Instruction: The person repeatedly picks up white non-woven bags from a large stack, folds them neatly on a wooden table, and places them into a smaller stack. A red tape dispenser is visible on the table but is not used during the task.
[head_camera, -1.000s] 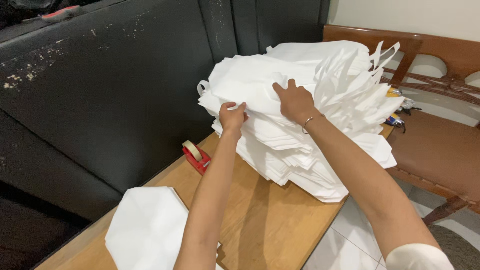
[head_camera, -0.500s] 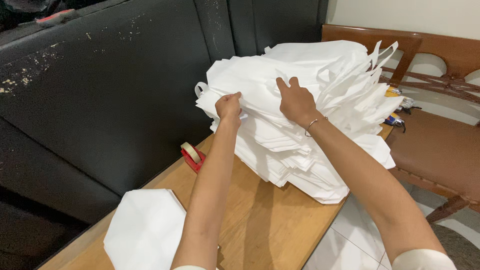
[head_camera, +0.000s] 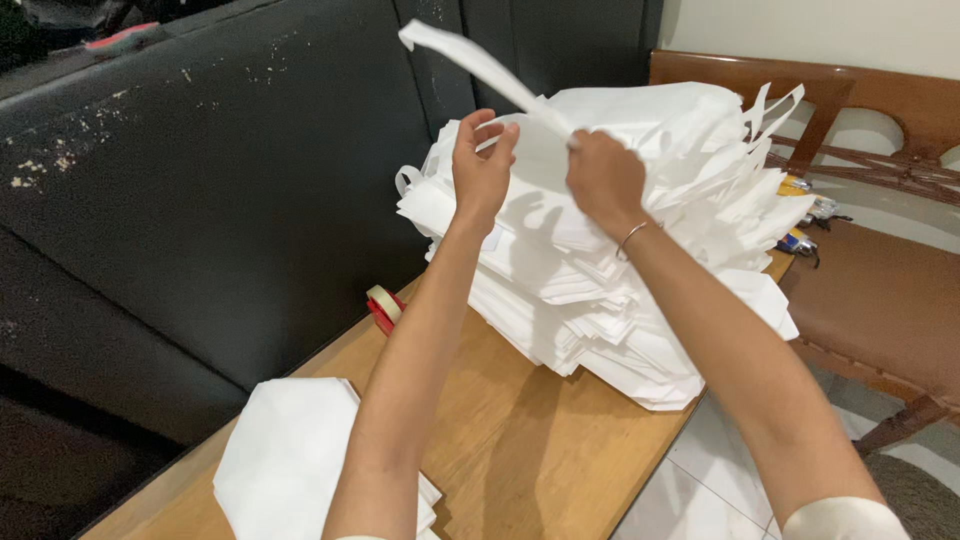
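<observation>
White fabric fills most of what I see: a tall, slumping stack (head_camera: 620, 270) of thin bags on the wooden table (head_camera: 520, 450), loop handles sticking out at its far side. My right hand (head_camera: 603, 180) is clenched on a long white strip (head_camera: 480, 65) that rises from the stack's top and flaps up to the left. My left hand (head_camera: 483, 170) sits just left of it at the stack's top, fingers curled onto the same fabric; whether they pinch it firmly I cannot tell.

Left of the stack, touching the black padded wall (head_camera: 220, 200), a tape roll (head_camera: 384, 305) lies on the table. Nearer me than the stack, a smaller flat pile (head_camera: 290, 460) of the same white cloth rests by the table's near left edge. Bare wood lies between pile and stack, under my forearms. The stack overhangs the table's right edge above pale floor tiles (head_camera: 700, 480). Right of the stack stands a brown bench (head_camera: 880, 310) with small objects on it, too small to tell.
</observation>
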